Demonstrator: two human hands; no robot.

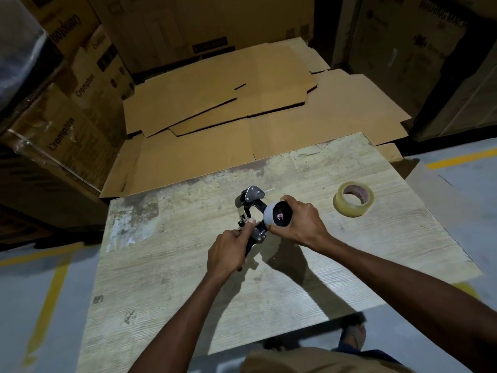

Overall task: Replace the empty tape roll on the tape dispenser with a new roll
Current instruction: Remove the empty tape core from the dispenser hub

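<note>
The tape dispenser [252, 200] was held just above the middle of the table [172, 286], its metal plate end pointing away from the person and its handle pointing back toward them. The empty roll [270, 215], a pale core with a dark hollow, sat on the dispenser's right side. The right hand [302, 224] was wrapped around that core, fingers curled over its far side and the thumb beneath. The left hand [227, 253] was closed tightly round the handle, with its thumb [250, 222] stretched forward and pressed on the frame. Both forearms reached in from the near edge and converged on the tool.

The new roll [353, 200] of clear tape lay flat on the table, well apart to the right of the right hand and nearer the far right corner. Bare tabletop lay between the two, and a wide worn stretch spread to the left of the dispenser and toward the near edge. Past the far edge, flattened cardboard sheets [215, 109] overlapped on the ground. Stacked cartons [80, 103] closed in the left side and the back. Grey floor with yellow lines [48, 300] flanked the table on both sides.
</note>
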